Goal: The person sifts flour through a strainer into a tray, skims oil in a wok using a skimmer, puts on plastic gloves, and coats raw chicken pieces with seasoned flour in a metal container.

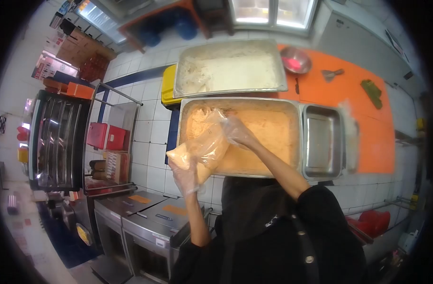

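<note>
A clear plastic bag (211,147), partly filled with orange powder, is held tilted over the near edge of a deep metal tray (299,137). My left hand (184,177), in a thin clear glove, grips the bag's filled lower end, just outside the tray's near left corner. My right hand (238,131), gloved too, is closed on the bag's upper end above the tray. Orange powder (268,125) covers the tray's bottom, with a looser heap (196,123) at the left end. The bag's plastic and the glove hide some of my right fingers.
Behind stands another metal tray (283,78) with pale white powder. A smaller metal pan (323,163) sits to the right. On the orange tabletop (320,90) are a metal bowl (297,60) with something pink, a scraper-like tool (332,74) and a green item (371,93). A yellow container (168,87) stands left.
</note>
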Tool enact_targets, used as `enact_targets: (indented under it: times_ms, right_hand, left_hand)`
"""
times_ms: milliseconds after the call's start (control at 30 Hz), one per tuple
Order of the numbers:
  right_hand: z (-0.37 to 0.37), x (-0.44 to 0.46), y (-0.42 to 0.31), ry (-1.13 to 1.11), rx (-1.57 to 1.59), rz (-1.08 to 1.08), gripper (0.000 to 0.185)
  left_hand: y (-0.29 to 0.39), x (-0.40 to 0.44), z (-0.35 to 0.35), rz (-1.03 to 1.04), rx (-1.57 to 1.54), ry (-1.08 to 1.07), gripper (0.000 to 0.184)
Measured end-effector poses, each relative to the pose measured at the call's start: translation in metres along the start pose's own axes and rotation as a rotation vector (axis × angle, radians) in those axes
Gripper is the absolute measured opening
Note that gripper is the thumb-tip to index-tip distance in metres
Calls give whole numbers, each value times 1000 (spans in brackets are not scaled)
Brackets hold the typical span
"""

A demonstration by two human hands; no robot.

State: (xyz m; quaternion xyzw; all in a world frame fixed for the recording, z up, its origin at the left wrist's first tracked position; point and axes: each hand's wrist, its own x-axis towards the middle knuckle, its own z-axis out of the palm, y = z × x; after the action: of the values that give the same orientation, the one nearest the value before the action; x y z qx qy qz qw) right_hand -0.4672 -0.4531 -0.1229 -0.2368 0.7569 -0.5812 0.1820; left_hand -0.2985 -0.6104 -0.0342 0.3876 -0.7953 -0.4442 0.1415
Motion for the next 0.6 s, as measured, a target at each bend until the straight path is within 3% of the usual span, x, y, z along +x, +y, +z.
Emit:
enact_targets:
  times_ms: [67, 133, 167, 200, 267, 333, 367, 433, 467, 600]
  right_hand:
    - [-12, 0, -10, 96, -214, -131, 14]
    - [-25, -1, -47, 35, -448, -198, 21]
    - [-24, -2, -48, 67, -423, -276, 16]
    - [-22, -1, -50, 102, -398, -356, 15]
    - [-17, -3, -79, 8, -357, -344, 20]
    - [-28, -22, -119, -161, -326, -394, 19]
    - [-34, -35, -140, -182, -329, -441, 20]
    - [-31, -59, -166, 31, -414, -608, 24]
    - [-35, -69, -168, 129, -453, -679, 27]
    - [-98, -114, -148, 31, -701, -752, 15]
  left_hand:
    - [-25, -3, 20, -44, -97, 28, 72]
    - [-46, -23, 42, -54, -412, 105, 70]
    - [-66, -33, 54, -40, -415, 76, 70]
    - [-90, -42, 64, 21, -695, -23, 70]
    - [-88, -66, 76, 80, -970, -173, 71]
    - [-49, -108, 83, -294, -1178, -96, 74]
    - [-48, -120, 89, -303, -1173, -161, 74]
    - [-44, -135, 101, -202, -1094, -140, 75]
    - [-16, -155, 100, -291, -1023, -136, 76]
    - [-32, -165, 119, -189, -820, -330, 73]
